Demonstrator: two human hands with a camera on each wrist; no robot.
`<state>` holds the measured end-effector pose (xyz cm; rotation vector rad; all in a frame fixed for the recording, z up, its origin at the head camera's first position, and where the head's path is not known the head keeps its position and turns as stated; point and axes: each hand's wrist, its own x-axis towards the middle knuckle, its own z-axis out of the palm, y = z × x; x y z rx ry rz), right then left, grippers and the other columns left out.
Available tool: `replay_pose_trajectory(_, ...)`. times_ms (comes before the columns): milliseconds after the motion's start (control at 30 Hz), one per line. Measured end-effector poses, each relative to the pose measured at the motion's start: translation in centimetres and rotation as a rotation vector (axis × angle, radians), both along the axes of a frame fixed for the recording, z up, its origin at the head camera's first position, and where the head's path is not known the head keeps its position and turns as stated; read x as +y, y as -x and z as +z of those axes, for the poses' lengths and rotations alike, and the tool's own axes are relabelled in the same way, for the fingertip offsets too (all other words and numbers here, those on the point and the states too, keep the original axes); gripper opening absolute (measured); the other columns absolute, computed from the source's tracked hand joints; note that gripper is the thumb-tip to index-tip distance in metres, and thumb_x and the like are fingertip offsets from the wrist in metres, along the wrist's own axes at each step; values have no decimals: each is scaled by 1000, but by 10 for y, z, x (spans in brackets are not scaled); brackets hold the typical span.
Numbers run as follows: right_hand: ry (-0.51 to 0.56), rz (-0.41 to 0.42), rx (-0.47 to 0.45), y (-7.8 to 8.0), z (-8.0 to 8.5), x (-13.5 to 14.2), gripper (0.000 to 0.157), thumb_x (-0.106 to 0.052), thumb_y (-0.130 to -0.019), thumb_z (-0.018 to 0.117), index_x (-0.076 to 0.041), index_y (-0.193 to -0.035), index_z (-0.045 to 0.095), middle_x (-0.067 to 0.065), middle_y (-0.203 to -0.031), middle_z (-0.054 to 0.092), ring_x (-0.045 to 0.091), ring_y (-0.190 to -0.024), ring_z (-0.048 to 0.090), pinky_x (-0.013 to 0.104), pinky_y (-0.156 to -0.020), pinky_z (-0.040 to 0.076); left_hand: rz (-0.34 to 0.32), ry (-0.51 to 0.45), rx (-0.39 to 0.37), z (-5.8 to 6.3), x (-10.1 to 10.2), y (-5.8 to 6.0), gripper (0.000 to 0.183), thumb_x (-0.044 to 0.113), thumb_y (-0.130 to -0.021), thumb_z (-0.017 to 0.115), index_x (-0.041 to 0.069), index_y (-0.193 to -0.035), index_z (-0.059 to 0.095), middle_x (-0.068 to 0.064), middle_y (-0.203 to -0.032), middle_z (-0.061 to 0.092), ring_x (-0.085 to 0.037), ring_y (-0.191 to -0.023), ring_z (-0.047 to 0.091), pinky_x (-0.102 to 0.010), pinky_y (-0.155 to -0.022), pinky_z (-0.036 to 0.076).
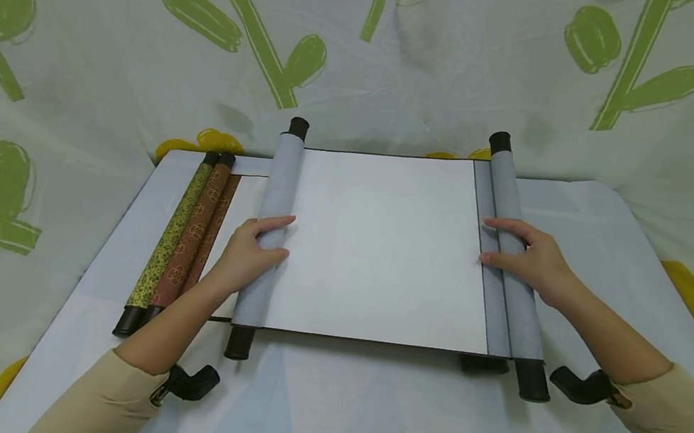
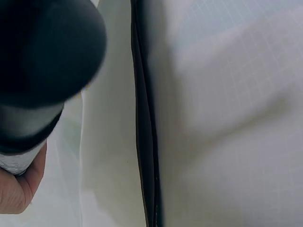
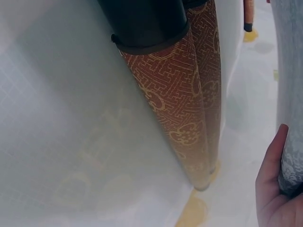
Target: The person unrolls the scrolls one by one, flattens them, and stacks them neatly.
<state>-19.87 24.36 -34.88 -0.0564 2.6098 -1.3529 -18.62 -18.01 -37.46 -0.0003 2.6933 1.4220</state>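
Note:
A hanging scroll with blank white paper lies unrolled between two rollers backed in grey-blue brocade. My left hand grips the left roller around its middle, thumb and fingers on either side. On the far side, my right hand holds the right roller, its fingertips reaching over the grey-blue border. Black knobs cap the rollers; one black knob fills a corner of the left wrist view. In the right wrist view, a red-brown brocade roll shows below the raised grey-blue roller.
Rolled scrolls lie at the table's left: a yellow-green one beside a red-brown one. Another sheet of white paper runs beneath the grey-blue scroll. A leaf-patterned cloth hangs behind the pale table.

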Motion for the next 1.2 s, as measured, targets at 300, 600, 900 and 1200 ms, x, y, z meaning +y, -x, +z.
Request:
replay_pose_trajectory(300,14,67,0,-1,3,4,53,-26,-87,61,-17,-136,44,16,-147,25,34,-134,17,53,-101,22,4,-5,-8,1,-1,-1,51,7,-82,48,24,-130,51,-18,-118,43,-28,-99,40,-38,-76,37)
replay_pose_trajectory(600,13,52,25,-1,1,9,56,-26,-86,63,-16,-136,43,17,-147,26,36,-136,16,55,-102,20,18,39,-31,1,-2,-2,51,19,-82,62,27,-132,49,-18,-123,42,-33,-110,41,-47,-82,39)
replay_pose_trajectory(900,4,60,29,1,3,12,56,-28,-85,63,-17,-136,43,16,-147,26,35,-135,16,55,-101,20,-2,17,24,-1,-4,-2,56,13,-78,67,23,-130,51,-16,-136,39,-34,-127,33,-55,-94,34)
replay_pose_trajectory(1200,-18,59,34,2,0,16,55,-29,-85,64,-17,-135,45,16,-146,29,34,-133,20,52,-100,22,-32,-19,43,-4,-4,-2,54,4,-83,54,20,-133,46,-15,-143,33,-32,-132,27,-54,-101,27)
